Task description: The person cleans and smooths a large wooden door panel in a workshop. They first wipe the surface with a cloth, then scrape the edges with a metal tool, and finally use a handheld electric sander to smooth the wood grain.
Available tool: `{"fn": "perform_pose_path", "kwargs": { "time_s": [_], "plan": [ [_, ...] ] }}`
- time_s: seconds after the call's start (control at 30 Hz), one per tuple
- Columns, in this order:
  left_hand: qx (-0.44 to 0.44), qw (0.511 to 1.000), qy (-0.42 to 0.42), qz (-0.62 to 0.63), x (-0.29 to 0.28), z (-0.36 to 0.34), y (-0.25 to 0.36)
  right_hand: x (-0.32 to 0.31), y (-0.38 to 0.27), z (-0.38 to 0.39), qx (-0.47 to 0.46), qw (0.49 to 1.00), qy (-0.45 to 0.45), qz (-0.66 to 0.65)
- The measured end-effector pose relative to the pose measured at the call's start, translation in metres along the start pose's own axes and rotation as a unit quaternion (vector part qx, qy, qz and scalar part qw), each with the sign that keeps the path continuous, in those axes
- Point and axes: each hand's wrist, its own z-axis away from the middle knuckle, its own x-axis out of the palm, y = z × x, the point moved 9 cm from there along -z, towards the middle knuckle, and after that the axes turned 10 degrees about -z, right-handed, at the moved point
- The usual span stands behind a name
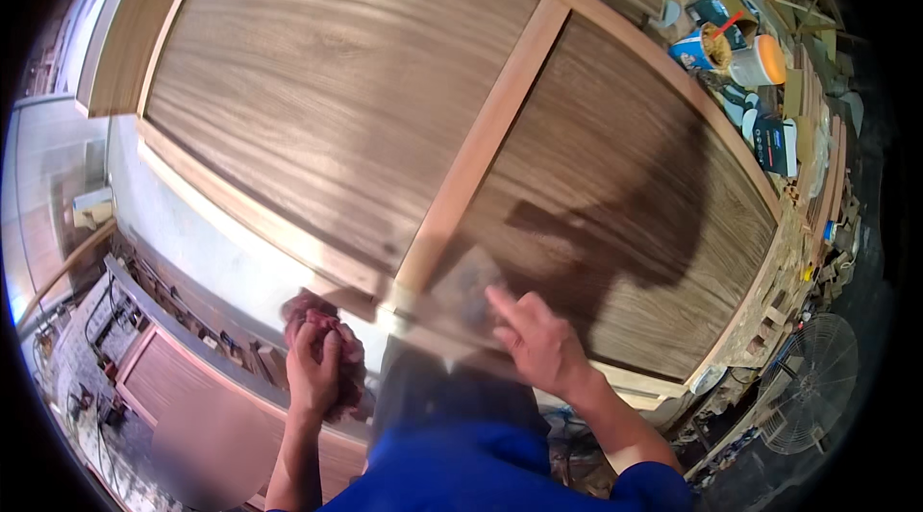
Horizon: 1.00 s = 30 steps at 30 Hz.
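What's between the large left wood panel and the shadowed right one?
Head view: a lighter wooden strip separates the left panel and right panel.

1. Head-worn fisheye over there, high above the panelled frame's (336, 60) near edge.
2. Faces steeply down across the frame, close enough that it fills most of the view.

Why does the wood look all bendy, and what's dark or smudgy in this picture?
In the head view, the fisheye lens bows the wooden frame; in that same view, a big shadow darkens the right panel, and the grey patch by the right hand is too blurred to name.
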Motion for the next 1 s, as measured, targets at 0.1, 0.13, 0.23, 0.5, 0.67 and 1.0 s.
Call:
{"fn": "perform_pose_path", "kwargs": {
  "time_s": [0.1,0.13,0.23,0.5,0.67,1.0],
  "plan": [
    [0.018,0.999,-0.026,0.017,0.009,-0.011,0.083,-0.051,0.014,-0.031,0.0,0.997,0.075,0.013],
    [0.034,0.998,-0.038,-0.025,0.013,-0.017,0.102,-0.067,0.014,-0.042,-0.012,0.995,0.1,0.016],
    [0.095,0.994,-0.022,-0.054,0.026,-0.042,0.157,-0.122,0.016,-0.085,-0.045,0.983,0.16,0.079],
    [0.207,0.977,0.058,-0.016,0.058,-0.125,0.278,-0.254,0.011,-0.237,-0.072,0.945,0.228,0.223],
    [0.213,0.975,0.046,-0.049,0.105,-0.152,0.294,-0.267,-0.002,-0.283,-0.056,0.943,0.164,0.284],
    [0.341,0.927,0.132,-0.086,0.086,-0.238,0.405,-0.298,0.022,-0.25,-0.243,0.895,0.369,0.056]
  ]
}}
